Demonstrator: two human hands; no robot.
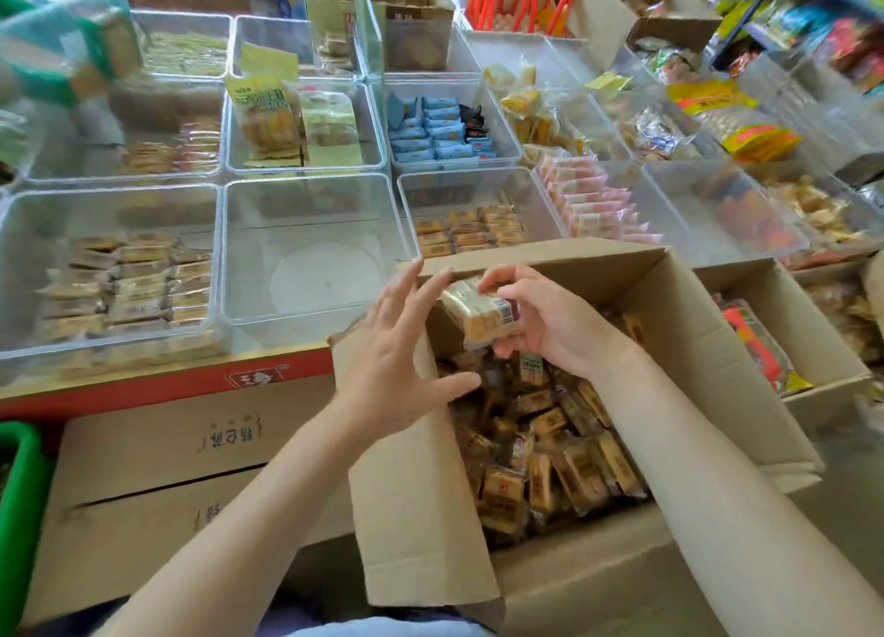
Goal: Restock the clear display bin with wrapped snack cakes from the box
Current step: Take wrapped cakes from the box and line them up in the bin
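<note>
Wrapped snack cakes (480, 313), a small stack in clear film, sit at the frame's centre above the open brown cardboard box (693, 311), pinched in the right hand (540, 320). The left hand (397, 349) hovers beside them, fingers spread wide, fingertips about touching the stack, holding nothing. Judging by this, a pick is done; next comes a carry up-left into the empty clear plastic display bin (306, 253), just beyond the box's flap.
</note>
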